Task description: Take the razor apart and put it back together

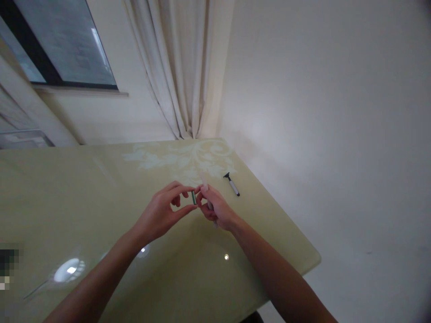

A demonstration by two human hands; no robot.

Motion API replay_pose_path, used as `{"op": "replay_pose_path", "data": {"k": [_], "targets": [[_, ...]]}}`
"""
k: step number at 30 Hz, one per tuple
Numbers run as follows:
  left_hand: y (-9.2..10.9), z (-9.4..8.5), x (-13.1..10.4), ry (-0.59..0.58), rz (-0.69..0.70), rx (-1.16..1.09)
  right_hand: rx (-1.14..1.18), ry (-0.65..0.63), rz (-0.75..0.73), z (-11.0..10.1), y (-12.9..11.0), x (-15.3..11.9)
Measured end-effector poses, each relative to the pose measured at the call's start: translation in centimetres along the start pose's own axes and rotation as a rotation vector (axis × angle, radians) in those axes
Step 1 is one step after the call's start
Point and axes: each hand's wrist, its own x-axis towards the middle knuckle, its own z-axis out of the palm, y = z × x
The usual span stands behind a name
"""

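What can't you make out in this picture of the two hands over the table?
Head view, the only one:
- Small green piece: too small to identify; pinched by the left hand, whose fingertips cover its ends.
- Pale handle in the right hand: blurred, mostly hidden by the fingers.
- Razor-like tool on the table: too small to show its head clearly.
- Lower left corner: pixelated.
- Both forearms: cut off by the bottom edge.

Left hand (pixel 160 211): mid-frame, thumb and forefinger pinched together, forearm from lower left.
Right hand (pixel 215 206): just right of it, fingers curled closed, forearm from lower right.
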Motion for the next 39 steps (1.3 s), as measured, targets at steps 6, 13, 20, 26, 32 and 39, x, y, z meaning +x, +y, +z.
{"op": "replay_pose_path", "data": {"k": [6,13,20,26,32,39], "targets": [[-1.0,-1.4,0.2,0.112,-0.023,0.043,-0.028,0.024,-0.037,-0.6,-0.4,-0.1],[-0.7,-1.2,0.3,0.099,0.001,-0.012,-0.181,-0.238,0.103,0.3,-0.9,-1.1],[-0.4,-1.6,0.3,0.152,0.026,-0.047,-0.169,-0.168,0.109,0.0,-0.7,-0.7],[-0.3,-1.8,0.3,0.158,0.034,-0.044,-0.262,-0.133,0.051,-0.1,-0.7,-0.8],[0.0,-1.9,0.3,0.144,0.037,-0.033,-0.261,-0.088,0.021,-0.3,-0.3,-0.6],[0.1,-1.9,0.2,0.144,0.045,-0.036,-0.322,-0.088,-0.061,-0.3,-0.3,-0.6]]}}
